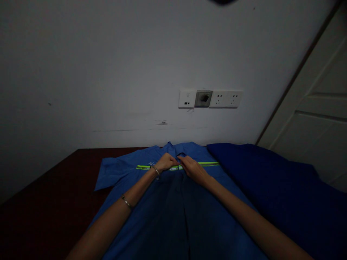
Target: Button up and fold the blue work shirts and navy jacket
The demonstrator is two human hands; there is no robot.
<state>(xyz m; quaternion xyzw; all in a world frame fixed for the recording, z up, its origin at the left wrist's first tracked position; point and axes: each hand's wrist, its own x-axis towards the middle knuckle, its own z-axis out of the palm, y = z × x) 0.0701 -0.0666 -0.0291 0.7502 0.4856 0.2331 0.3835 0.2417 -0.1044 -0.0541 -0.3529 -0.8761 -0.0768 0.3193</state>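
A blue work shirt with a bright yellow-green stripe across the chest lies flat on a dark table, collar toward the wall. My left hand is curled closed on the shirt's front edge just below the collar, by the stripe. My right hand meets it from the right, fingers pinched on the same front opening. Both forearms stretch over the shirt's body. Thin bracelets sit on my left wrist and forearm.
A darker blue cloth lies beside the shirt on the right. The dark red-brown table runs to a white wall with a row of sockets. A white door stands at the right.
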